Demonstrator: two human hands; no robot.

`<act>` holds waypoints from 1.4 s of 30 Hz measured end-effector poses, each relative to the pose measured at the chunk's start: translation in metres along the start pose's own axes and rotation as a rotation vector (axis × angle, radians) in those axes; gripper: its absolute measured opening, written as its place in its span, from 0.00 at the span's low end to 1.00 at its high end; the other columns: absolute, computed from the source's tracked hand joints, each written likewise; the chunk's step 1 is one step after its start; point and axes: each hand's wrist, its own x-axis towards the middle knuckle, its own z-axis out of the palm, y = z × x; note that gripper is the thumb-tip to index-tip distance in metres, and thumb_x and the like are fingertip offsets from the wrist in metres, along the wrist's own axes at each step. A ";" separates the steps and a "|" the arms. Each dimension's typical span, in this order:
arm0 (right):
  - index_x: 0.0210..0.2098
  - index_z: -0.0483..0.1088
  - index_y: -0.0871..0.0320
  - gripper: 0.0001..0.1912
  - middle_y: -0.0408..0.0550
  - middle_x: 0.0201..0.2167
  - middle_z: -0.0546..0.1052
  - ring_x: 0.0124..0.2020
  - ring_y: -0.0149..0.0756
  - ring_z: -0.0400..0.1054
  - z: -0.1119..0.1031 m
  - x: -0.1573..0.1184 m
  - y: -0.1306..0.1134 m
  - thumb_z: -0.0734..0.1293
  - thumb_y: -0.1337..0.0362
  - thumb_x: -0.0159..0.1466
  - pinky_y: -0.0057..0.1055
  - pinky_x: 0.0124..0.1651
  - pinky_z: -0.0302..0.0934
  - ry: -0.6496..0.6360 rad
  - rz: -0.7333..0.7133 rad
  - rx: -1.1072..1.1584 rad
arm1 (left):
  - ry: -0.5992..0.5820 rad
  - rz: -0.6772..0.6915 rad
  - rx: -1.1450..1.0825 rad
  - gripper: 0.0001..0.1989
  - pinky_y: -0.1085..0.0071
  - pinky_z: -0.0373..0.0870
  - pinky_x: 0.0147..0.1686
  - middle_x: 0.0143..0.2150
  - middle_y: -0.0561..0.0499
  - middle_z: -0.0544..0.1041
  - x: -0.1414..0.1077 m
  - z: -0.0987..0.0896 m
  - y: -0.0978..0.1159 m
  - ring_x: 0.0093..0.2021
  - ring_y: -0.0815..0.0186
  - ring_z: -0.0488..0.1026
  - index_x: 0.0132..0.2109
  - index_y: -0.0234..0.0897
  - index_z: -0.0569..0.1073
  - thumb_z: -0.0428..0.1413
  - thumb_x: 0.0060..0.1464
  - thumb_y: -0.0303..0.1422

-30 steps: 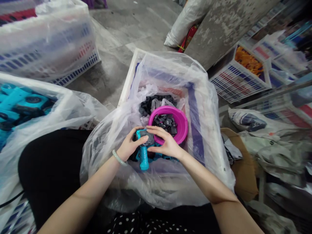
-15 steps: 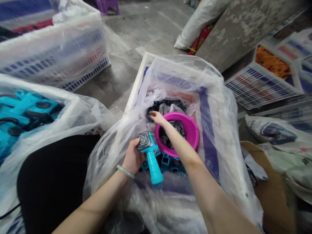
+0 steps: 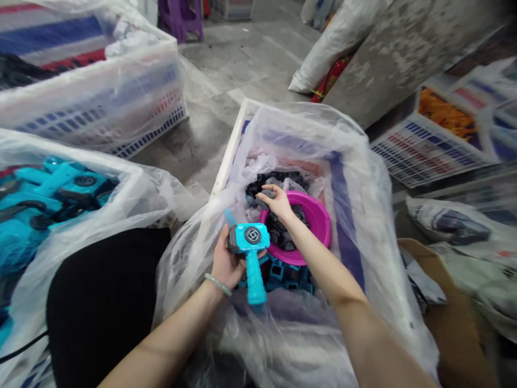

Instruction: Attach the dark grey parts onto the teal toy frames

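Left hand (image 3: 225, 260), curled round one toy (image 3: 253, 240) over the crate (image 3: 230, 151); right hand (image 3: 280, 205), pinching one grey part (image 3: 264, 199) beside the bowl (image 3: 320, 218). Seemingly unfinished: part apart from toy, dark pieces (image 3: 281, 234) in bowl.

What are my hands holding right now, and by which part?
The left hand grips a blue hammer-shaped toy by its head; the right hand pinches a dark gray piece by its edge.

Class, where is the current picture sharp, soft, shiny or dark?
Head view: the turquoise toy looks fairly crisp; head view: orange pieces at right look soft; head view: the plastic liner shows faint sheen; head view: upper right corner is dark.
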 end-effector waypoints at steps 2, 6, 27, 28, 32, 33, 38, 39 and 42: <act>0.52 0.72 0.56 0.32 0.50 0.39 0.82 0.38 0.38 0.76 -0.009 -0.032 -0.011 0.75 0.42 0.57 0.38 0.46 0.71 0.021 0.047 0.103 | 0.000 -0.006 0.019 0.31 0.43 0.79 0.49 0.47 0.41 0.83 -0.007 0.001 -0.003 0.50 0.46 0.80 0.54 0.37 0.75 0.54 0.59 0.58; 0.47 0.75 0.56 0.29 0.49 0.38 0.81 0.39 0.40 0.76 0.000 -0.115 -0.022 0.75 0.41 0.56 0.38 0.48 0.70 0.144 -0.015 0.151 | -0.031 -0.104 0.089 0.32 0.49 0.81 0.46 0.44 0.41 0.84 -0.025 0.000 -0.014 0.48 0.47 0.81 0.53 0.37 0.76 0.53 0.58 0.60; 0.68 0.64 0.53 0.38 0.53 0.64 0.72 0.66 0.45 0.67 0.041 -0.235 -0.041 0.74 0.66 0.59 0.46 0.71 0.59 0.377 -0.542 -0.523 | -0.040 -0.170 0.278 0.24 0.61 0.82 0.39 0.31 0.46 0.83 -0.051 -0.001 -0.027 0.31 0.59 0.82 0.47 0.34 0.78 0.48 0.69 0.49; 0.69 0.64 0.53 0.39 0.53 0.65 0.72 0.66 0.46 0.67 0.042 -0.234 -0.040 0.73 0.66 0.59 0.48 0.72 0.57 0.322 -0.546 -0.547 | -0.060 -0.179 0.284 0.24 0.61 0.82 0.40 0.33 0.45 0.83 -0.052 -0.001 -0.026 0.33 0.57 0.82 0.48 0.34 0.78 0.47 0.69 0.49; 0.68 0.64 0.52 0.38 0.54 0.67 0.69 0.69 0.46 0.63 0.045 -0.230 -0.036 0.71 0.68 0.59 0.49 0.71 0.57 0.218 -0.538 -0.556 | -0.057 -0.171 0.325 0.27 0.58 0.82 0.43 0.37 0.43 0.84 -0.052 -0.002 -0.026 0.39 0.54 0.83 0.51 0.33 0.78 0.46 0.68 0.51; 0.68 0.65 0.51 0.38 0.54 0.67 0.68 0.69 0.45 0.63 0.045 -0.229 -0.035 0.71 0.69 0.59 0.48 0.71 0.58 0.210 -0.531 -0.544 | -0.041 -0.158 0.337 0.27 0.57 0.82 0.43 0.37 0.43 0.84 -0.052 -0.003 -0.025 0.39 0.53 0.83 0.52 0.32 0.78 0.47 0.68 0.50; 0.69 0.63 0.50 0.39 0.53 0.67 0.70 0.69 0.45 0.63 0.043 -0.227 -0.032 0.71 0.69 0.58 0.49 0.71 0.57 0.186 -0.540 -0.555 | 0.002 -0.181 0.397 0.27 0.59 0.81 0.40 0.37 0.43 0.84 -0.051 -0.003 -0.025 0.37 0.54 0.83 0.50 0.33 0.79 0.48 0.67 0.52; 0.69 0.62 0.51 0.40 0.53 0.67 0.69 0.69 0.45 0.63 0.043 -0.226 -0.031 0.72 0.68 0.58 0.49 0.72 0.55 0.179 -0.538 -0.568 | 0.001 -0.176 0.405 0.27 0.60 0.81 0.40 0.37 0.43 0.84 -0.050 -0.003 -0.026 0.37 0.55 0.83 0.49 0.33 0.79 0.48 0.67 0.52; 0.71 0.60 0.53 0.42 0.55 0.68 0.67 0.71 0.47 0.61 0.042 -0.226 -0.032 0.73 0.66 0.59 0.50 0.74 0.52 0.139 -0.478 -0.599 | 0.013 -0.118 0.437 0.25 0.62 0.81 0.42 0.39 0.44 0.84 -0.046 -0.007 -0.027 0.39 0.56 0.83 0.48 0.34 0.79 0.50 0.67 0.52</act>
